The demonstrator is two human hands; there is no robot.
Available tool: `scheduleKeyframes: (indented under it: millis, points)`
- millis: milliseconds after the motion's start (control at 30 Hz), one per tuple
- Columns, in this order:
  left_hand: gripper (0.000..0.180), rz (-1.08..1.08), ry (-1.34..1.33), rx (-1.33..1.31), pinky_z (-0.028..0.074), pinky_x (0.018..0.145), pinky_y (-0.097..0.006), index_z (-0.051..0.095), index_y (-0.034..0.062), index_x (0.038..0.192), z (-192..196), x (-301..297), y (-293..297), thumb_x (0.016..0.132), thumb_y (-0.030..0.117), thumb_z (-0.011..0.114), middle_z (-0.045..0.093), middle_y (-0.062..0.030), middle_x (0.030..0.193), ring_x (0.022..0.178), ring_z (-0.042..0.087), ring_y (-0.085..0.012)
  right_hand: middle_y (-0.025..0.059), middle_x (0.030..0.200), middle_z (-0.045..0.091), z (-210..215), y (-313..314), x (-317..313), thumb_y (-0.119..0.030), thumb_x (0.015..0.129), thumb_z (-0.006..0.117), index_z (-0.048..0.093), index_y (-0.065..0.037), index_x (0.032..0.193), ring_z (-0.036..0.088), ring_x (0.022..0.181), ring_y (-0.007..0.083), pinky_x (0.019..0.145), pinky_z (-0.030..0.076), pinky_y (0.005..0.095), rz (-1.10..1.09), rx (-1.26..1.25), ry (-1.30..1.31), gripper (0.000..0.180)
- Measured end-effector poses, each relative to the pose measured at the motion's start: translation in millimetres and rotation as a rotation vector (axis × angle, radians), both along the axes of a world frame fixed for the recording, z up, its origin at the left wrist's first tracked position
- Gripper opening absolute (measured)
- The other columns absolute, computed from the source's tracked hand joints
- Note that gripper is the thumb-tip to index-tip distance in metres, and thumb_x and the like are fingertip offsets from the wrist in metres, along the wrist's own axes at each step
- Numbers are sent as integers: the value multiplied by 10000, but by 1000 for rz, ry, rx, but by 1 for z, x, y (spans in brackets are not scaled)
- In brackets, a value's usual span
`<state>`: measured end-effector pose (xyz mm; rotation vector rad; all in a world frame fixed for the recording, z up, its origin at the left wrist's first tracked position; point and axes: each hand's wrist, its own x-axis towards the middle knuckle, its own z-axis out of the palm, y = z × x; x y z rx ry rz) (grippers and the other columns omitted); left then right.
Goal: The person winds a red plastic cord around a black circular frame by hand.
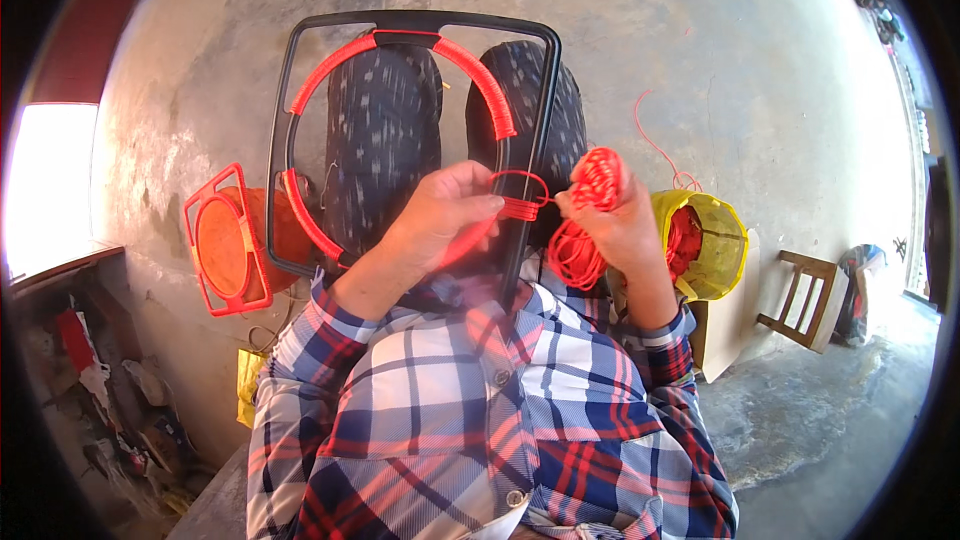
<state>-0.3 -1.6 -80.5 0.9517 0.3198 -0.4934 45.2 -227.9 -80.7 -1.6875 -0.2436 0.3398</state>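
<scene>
A black, rounded-square frame [551,80] with a ring inside it rests across my thighs. Red cord wraps [480,78] cover several stretches of the ring, leaving bare black parts between them. My left hand [450,210] is closed at the ring's near right side, thumb and fingers pinching it beside fresh turns of cord that span ring and frame. A loose loop of cord stands up over those turns. In my closed right hand [630,230] is a bundle of red cord [597,180], just right of the frame, with more coils hanging below the fingers.
On the left, an orange frame [262,240] lies against a round orange container [285,225]. A yellow bag [250,385] sits nearer. To the right stand a yellow container [735,240] with red cord inside and a wooden stool [805,300]. A cord strand [645,130] trails over the concrete floor.
</scene>
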Motion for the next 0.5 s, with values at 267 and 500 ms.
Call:
scheduleKeyframes:
  millis: [267, 500]
  points:
    - [135, -21, 60, 24, 540, 531, -269, 544, 2, 952, -8, 2, 5, 889, 77, 637, 638, -105, 798, 631, 641, -167, 18, 742, 560, 28, -12, -4, 61, 763, 664, 542, -35, 989, 549, 572, 124, 510, 442, 261, -89, 562, 535, 274]
    - [230, 42, 77, -93, 536, 578, -289, 555, 0, 1030, -9, 0, 13, 933, 207, 576, 635, -112, 900, 691, 635, -180, 27, 682, 544, 29, -121, 42, -76, 841, 592, 539, -52, 777, 522, 584, 116, 530, 421, 252, -590, 403, 330, 86]
